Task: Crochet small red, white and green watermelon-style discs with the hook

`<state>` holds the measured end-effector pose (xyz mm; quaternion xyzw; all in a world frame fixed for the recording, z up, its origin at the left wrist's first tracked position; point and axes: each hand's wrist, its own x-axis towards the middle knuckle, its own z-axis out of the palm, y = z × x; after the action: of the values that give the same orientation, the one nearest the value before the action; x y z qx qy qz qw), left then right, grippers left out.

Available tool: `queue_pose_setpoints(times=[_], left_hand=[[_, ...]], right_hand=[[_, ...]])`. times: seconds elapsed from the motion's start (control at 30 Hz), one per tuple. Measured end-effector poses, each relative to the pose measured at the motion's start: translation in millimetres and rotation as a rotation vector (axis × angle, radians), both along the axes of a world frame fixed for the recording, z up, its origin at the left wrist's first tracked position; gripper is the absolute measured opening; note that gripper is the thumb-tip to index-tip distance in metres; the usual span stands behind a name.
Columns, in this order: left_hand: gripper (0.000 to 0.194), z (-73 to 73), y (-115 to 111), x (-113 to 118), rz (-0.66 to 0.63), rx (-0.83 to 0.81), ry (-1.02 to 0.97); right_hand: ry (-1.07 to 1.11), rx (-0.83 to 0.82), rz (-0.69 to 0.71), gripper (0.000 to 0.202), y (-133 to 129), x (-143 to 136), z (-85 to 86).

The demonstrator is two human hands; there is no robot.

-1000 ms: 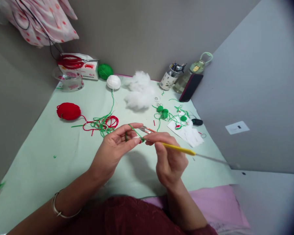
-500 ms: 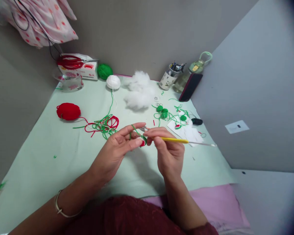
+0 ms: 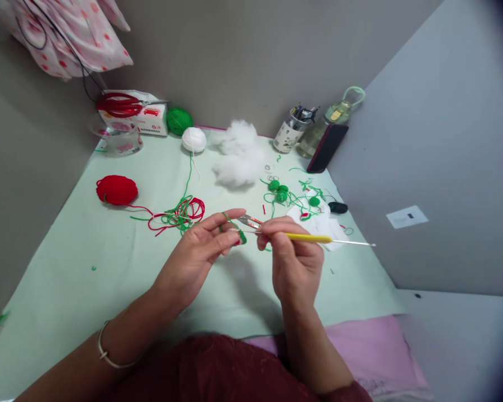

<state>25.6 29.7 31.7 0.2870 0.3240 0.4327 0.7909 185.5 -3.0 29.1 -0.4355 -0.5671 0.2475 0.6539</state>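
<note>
My left hand [image 3: 197, 251] pinches a small green and red crochet piece [image 3: 242, 238] between thumb and fingers, with green yarn running up over its raised index finger. In my right hand [image 3: 297, 262] is a yellow-handled crochet hook [image 3: 308, 238], held like a pen. One metal end of the hook points left to the crochet piece; the other sticks out to the right. Just behind the fingertips lies a metal tool [image 3: 249, 221], partly hidden. A tangle of green, red and white yarn [image 3: 180, 215] rests left of my hands.
Red [image 3: 117, 190], white [image 3: 193, 139] and green yarn balls [image 3: 179, 121] stand at left and back. White stuffing [image 3: 238, 156] is at back centre. Small green pieces [image 3: 281, 192], a pen cup [image 3: 288, 135], a bottle [image 3: 314, 139] and a phone [image 3: 327, 148] are on the right.
My right hand has moved slightly right with the hook, away from my left hand. The crochet piece is turned so that less red shows.
</note>
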Motion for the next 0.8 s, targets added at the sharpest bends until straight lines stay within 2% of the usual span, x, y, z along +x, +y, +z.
queue_pose_setpoints(times=[0.13, 0.3, 0.43, 0.63, 0.73, 0.8], left_hand=[[0.022, 1.0, -2, 1, -0.009, 0.125, 0.107], [0.022, 0.7, -2, -3, 0.023, 0.140, 0.199], [0.023, 1.0, -3, -6, 0.016, 0.157, 0.223], [0.026, 0.0, -4, -8, 0.091, 0.297, 0.383], [0.027, 0.2, -7, -6, 0.151, 0.344, 0.422], [0.031, 0.5, -9, -3, 0.167, 0.327, 0.372]], right_hand=[[-0.009, -0.072, 0.034, 0.014, 1, 0, -3.8], [0.126, -0.186, 0.102, 0.020, 0, 4, -6.3], [0.114, -0.163, 0.092, 0.022, -3, 3, -2.4], [-0.209, 0.054, -0.014, 0.022, -9, -2, 3.0], [-0.371, 0.171, -0.026, 0.025, -11, -3, -2.3], [-0.521, 0.218, -0.081, 0.026, -11, -4, -8.4]])
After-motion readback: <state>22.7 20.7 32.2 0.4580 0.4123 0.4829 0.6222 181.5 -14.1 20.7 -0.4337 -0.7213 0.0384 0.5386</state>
